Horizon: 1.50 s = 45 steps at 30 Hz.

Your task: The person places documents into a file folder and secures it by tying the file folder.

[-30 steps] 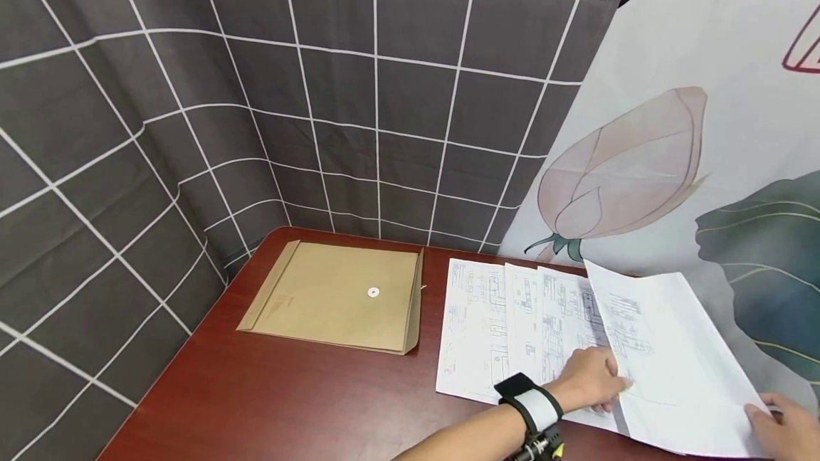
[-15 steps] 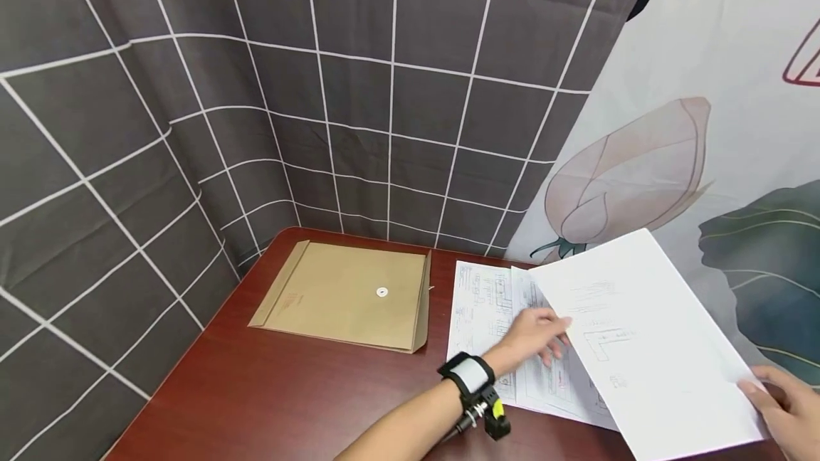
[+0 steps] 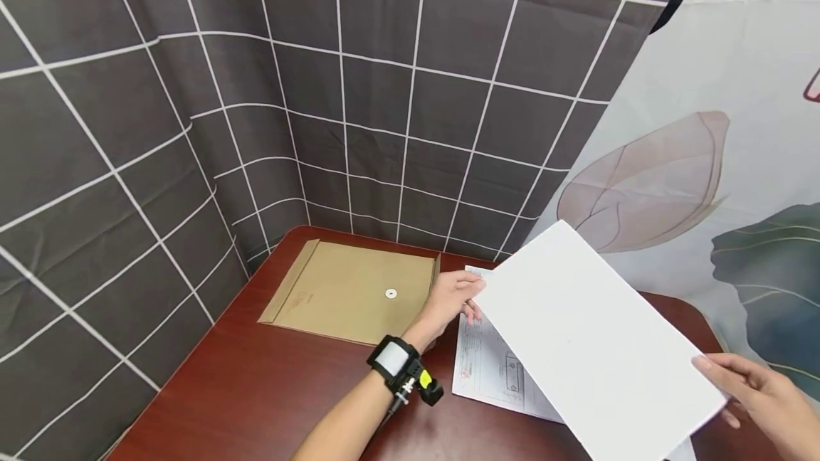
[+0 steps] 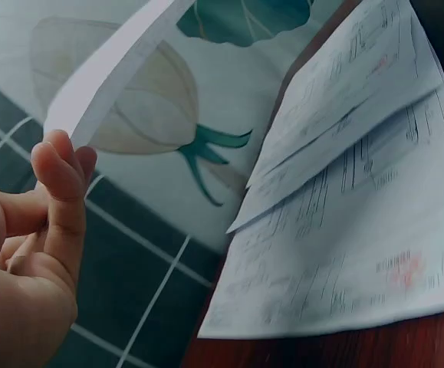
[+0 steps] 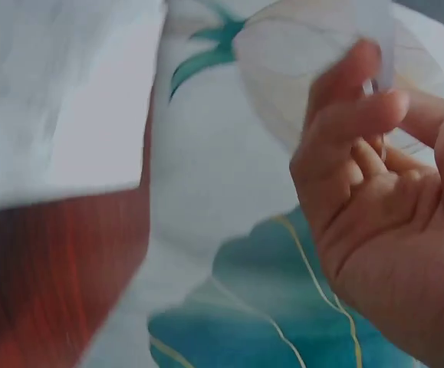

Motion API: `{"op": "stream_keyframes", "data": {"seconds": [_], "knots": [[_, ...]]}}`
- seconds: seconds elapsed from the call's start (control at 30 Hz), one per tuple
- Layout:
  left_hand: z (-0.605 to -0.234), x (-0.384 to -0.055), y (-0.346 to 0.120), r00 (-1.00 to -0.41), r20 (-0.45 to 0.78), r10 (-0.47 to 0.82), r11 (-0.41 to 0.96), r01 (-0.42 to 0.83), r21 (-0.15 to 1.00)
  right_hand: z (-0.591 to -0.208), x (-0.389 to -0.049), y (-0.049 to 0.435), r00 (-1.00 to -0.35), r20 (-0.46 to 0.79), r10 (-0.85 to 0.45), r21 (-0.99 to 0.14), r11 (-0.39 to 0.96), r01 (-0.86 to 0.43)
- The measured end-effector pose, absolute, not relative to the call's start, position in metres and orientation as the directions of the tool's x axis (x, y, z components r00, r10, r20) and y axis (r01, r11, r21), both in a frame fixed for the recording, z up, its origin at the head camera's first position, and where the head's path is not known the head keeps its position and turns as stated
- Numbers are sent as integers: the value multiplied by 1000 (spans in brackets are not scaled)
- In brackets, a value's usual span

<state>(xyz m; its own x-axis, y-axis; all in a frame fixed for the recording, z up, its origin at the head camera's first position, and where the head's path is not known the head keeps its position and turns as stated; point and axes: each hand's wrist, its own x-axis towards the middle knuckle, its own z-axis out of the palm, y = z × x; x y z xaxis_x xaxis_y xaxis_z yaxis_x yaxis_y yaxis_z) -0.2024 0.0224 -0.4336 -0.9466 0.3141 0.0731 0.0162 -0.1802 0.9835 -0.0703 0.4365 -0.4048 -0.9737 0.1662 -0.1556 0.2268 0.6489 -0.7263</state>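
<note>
A blank white stack of paper [image 3: 596, 340] is held tilted above the table between my two hands. My left hand [image 3: 448, 297] pinches its left edge near the upper corner, and the left wrist view shows the paper's thin side [image 4: 122, 69] in the fingertips. At the opposite end, the right hand [image 3: 756, 386] grips the right edge between thumb and fingers. Beneath lie printed sheets with line drawings [image 3: 490, 358], partly hidden by the held paper. They overlap unevenly in the left wrist view, where red stamp-like marks show on them.
A brown kraft envelope [image 3: 352, 290] with a white button lies left of the papers, partly behind my left hand. The dark red table [image 3: 256, 390] meets a grey grid curtain [image 3: 359, 91] and a white flower-printed cloth [image 3: 692, 62] at the back.
My left hand has moved left and up, now pinching the paper's edge. The paper has been lifted and swung leftward over the printed sheets, and its visible face is now blank.
</note>
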Motion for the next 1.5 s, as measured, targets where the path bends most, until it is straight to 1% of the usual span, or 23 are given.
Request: {"op": "stream_keyframes", "data": {"seconds": [0.07,0.13,0.3,0.37,0.47,0.67,0.77,1.07,1.13,1.2,1.27,1.3,1.37,1.43,1.5], "knots": [[-432,-200,14,-957,92,275,-196,38,980,-399,-73,434,-969,-217,115,-776,582,243],[-431,-197,6,-960,100,260,-198,49,979,-393,-75,431,-970,-231,80,-796,557,235],[-433,-191,-9,-964,109,241,-208,58,976,-383,-84,422,-980,-192,49,-835,517,190],[-433,-189,-15,-967,111,230,-217,60,974,-380,-88,418,-980,-192,45,-851,491,189],[-432,-186,-22,-969,115,219,-217,67,974,-375,-95,414,-979,-198,45,-847,495,194],[-435,-183,-34,-974,102,204,-120,79,990,-367,-105,409,-992,-122,22,-877,466,118],[-439,-181,-38,-978,88,191,-73,75,995,-363,-111,406,-993,-119,20,-892,437,116],[-452,-178,-44,-984,61,170,-56,52,997,-360,-129,399,-995,-102,-11,-910,405,89],[-455,-177,-45,-987,76,143,-36,72,997,-361,-132,400,-995,-97,-7,-917,390,86],[-459,-177,-44,-987,135,88,73,142,987,-361,-134,404,-996,-87,1,-923,377,81],[-464,-175,-42,-971,236,48,286,239,928,-361,-134,410,-996,-85,13,-930,357,84],[-466,-173,-40,-955,295,43,411,286,866,-361,-134,413,-996,-87,23,-930,357,89],[-471,-170,-35,-915,397,66,638,345,689,-361,-133,418,-995,-91,37,-925,368,99],[-477,-167,-29,-882,452,132,772,377,511,-363,-133,421,-994,-95,48,-927,359,106],[-482,-164,-21,-863,467,192,834,394,385,-365,-134,422,-993,-95,64,-931,347,111]]}}
